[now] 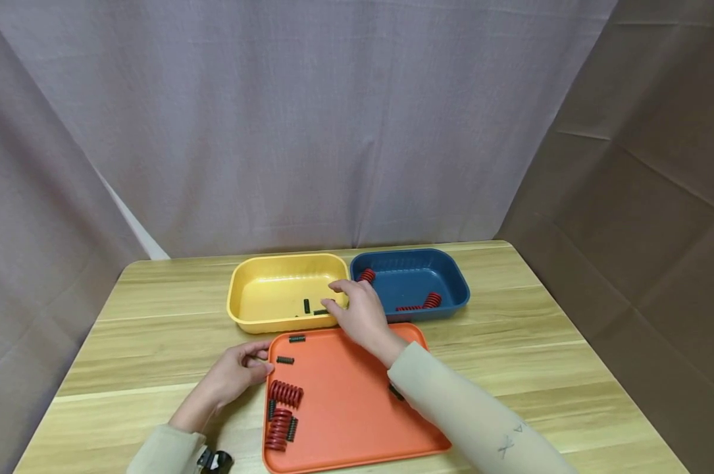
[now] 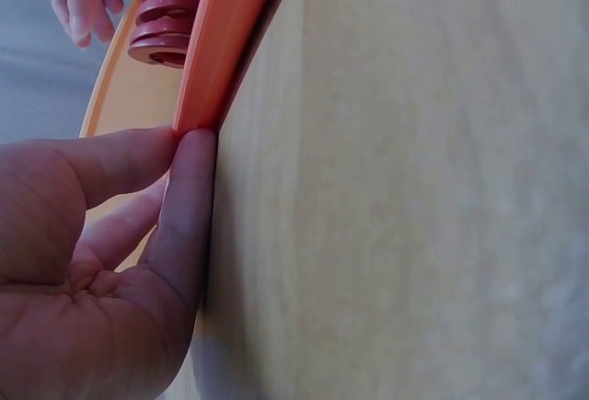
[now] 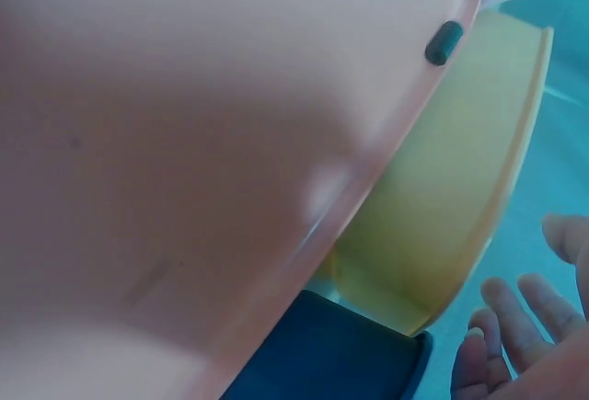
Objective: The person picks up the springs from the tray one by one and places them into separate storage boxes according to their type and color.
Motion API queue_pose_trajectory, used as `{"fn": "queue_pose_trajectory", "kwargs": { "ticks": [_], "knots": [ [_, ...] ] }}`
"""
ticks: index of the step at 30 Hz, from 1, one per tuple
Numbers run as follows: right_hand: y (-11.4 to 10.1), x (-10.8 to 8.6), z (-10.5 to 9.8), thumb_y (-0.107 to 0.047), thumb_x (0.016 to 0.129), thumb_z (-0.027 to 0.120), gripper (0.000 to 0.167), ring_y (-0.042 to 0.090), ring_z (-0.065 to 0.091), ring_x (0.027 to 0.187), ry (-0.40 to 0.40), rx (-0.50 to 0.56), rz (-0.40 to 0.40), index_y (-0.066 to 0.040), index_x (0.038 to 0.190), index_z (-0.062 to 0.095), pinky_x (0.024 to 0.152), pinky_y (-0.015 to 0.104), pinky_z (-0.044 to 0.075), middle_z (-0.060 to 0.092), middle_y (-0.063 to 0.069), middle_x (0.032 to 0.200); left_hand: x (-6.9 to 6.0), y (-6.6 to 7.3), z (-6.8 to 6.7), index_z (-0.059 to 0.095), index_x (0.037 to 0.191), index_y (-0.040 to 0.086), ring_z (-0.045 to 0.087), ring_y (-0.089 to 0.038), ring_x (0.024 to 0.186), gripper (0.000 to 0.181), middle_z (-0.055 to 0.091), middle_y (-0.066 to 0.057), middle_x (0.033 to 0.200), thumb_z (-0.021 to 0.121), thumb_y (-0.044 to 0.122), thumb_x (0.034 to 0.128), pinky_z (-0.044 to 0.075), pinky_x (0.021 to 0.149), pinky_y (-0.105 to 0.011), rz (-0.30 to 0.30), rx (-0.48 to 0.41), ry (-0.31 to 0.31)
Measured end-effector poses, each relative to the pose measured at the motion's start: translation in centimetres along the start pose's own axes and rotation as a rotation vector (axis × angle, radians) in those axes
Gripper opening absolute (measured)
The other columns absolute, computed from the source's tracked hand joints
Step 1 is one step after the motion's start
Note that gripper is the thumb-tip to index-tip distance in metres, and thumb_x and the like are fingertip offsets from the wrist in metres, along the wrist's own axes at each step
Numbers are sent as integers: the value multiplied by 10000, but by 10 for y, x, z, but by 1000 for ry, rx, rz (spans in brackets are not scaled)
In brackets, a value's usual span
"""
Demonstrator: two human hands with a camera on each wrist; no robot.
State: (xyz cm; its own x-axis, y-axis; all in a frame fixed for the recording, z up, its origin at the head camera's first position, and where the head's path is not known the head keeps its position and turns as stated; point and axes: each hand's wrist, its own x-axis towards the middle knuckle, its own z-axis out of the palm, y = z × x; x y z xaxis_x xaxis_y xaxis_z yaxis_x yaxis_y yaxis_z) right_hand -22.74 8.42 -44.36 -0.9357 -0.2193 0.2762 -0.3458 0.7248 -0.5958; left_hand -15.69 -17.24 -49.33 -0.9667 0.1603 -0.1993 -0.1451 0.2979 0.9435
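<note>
One orange tray (image 1: pixel 351 395) is seen on the wooden table (image 1: pixel 528 342), with two bins set just behind it: one yellow bin (image 1: pixel 268 293) and one blue bin (image 1: pixel 404 283). The tray's left rim is pinched between the thumb and fingers of the left hand (image 1: pixel 235 375). The right hand (image 1: pixel 362 313) is held over the right end of the yellow bin, its thumb and fingers parted and nothing gripped.

On the tray, two thick red springs (image 1: pixel 286 394) and five small dark springs (image 1: pixel 285 360) can be counted, one of the dark ones partly covered by the right sleeve (image 1: pixel 469 408). Two dark springs are plainly seen in the yellow bin; whether a third lies by its front wall cannot be told. Three red springs are shown in the blue bin.
</note>
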Motion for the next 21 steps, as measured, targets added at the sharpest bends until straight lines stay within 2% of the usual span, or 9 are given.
{"fn": "queue_pose_trajectory", "kwargs": {
  "ticks": [3,8,13,21],
  "knots": [
    [-4,-8,-4,-374,881,705,431,218,530,1011,-38,27,-10,-145,1242,647,798,355,477,639,6,1176,0,0,-1,569,1301,-12,582,-205,854,486,595,-131,1044,698,-13,833,525,674,-251,-2,-6,-4],
    [-11,-20,-8,-453,869,690,476,156,511,1040,-93,35,-22,-182,1258,645,829,325,482,626,-61,1209,0,-1,-1,565,1304,-15,584,-204,855,486,594,-131,1043,694,-18,836,529,675,-248,-5,-12,-2],
    [-14,-34,-10,-520,870,653,500,162,523,1036,-148,41,-52,-190,1246,649,831,331,488,618,-87,1209,0,-1,0,563,1305,-19,596,-209,861,488,601,-133,1043,696,-22,834,536,685,-257,-3,-24,-10],
    [-27,-58,-3,-558,857,645,528,174,545,1033,-309,52,-78,-214,1258,635,829,333,485,624,-68,1117,-1,-1,-3,561,1313,-8,605,-213,866,491,603,-129,1043,697,-14,841,543,689,-274,-5,-16,-10]
  ]
}}
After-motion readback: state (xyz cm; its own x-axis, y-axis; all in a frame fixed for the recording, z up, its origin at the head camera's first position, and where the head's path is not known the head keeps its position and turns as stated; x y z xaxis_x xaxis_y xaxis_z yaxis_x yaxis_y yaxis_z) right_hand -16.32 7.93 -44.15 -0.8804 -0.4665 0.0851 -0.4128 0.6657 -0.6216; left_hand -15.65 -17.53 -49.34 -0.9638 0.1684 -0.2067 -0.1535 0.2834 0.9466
